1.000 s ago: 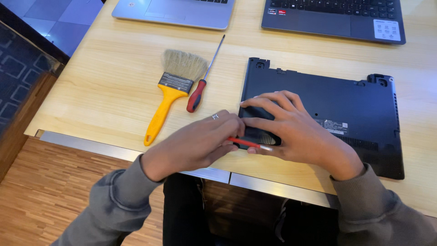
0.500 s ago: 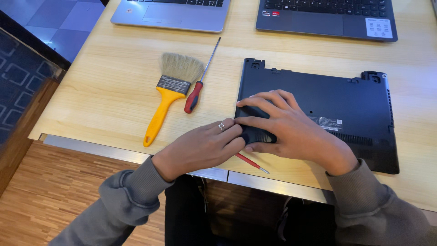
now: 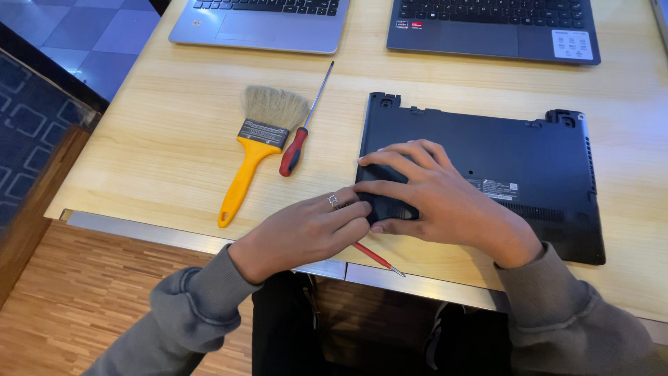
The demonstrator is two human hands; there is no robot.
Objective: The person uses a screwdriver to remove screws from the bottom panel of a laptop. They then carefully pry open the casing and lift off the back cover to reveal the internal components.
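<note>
A black laptop base [image 3: 529, 160] lies upside down on the wooden table [image 3: 153, 146]. My right hand [image 3: 438, 198] covers its near left corner, fingers spread on top and thumb at the front edge. My left hand [image 3: 306, 230] is curled just left of that corner, fingertips touching the base. A thin red screwdriver [image 3: 379, 261] sticks out from under it, with its metal tip pointing to the table's front edge. There is a ring on one finger of the left hand.
A yellow-handled paintbrush [image 3: 254, 150] and a red-handled screwdriver [image 3: 299, 136] lie left of the base. A silver laptop [image 3: 264, 21] and a dark grey laptop [image 3: 494, 24] sit open at the far edge. A metal strip [image 3: 139, 230] lines the front edge.
The thin red screwdriver, first between my two hands, now pokes out below my left hand toward the table edge. Both hands stay at the base's corner.
</note>
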